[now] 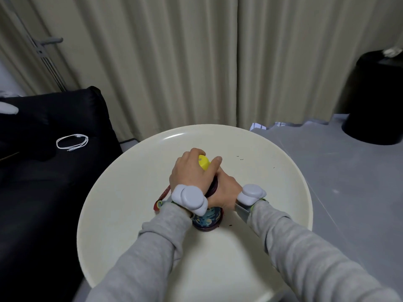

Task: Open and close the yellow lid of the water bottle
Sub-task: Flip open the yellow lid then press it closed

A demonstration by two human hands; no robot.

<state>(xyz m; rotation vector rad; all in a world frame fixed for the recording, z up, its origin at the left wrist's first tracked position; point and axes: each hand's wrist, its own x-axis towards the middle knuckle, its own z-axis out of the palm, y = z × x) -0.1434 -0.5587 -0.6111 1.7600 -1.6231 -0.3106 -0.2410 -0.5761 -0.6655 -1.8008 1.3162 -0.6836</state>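
Bottle (207,219) upright near worktop (122,214) centre. Right hand (224,192) clamped round its body; left hand (192,171) closed over the yellow lid (204,162).

Risk: a hard twist with a loose right grip could spin or tip the bottle; red strap (162,197) at its left may snag.

Worktop around bottle is bare. Sofa (54,171) with white cable (72,141) beyond the left edge, black bin (377,99) far right, both well apart.

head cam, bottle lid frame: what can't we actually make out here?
- yellow lid: whether open or closed; left hand wraps it, head view.
- water bottle: neck and upper body hidden by right hand and both wrist devices; print too small to read.
- red strap: its attachment point, behind the left wrist.
- left fingers: tips hidden behind the lid.
- black bin: cut off by the right edge.
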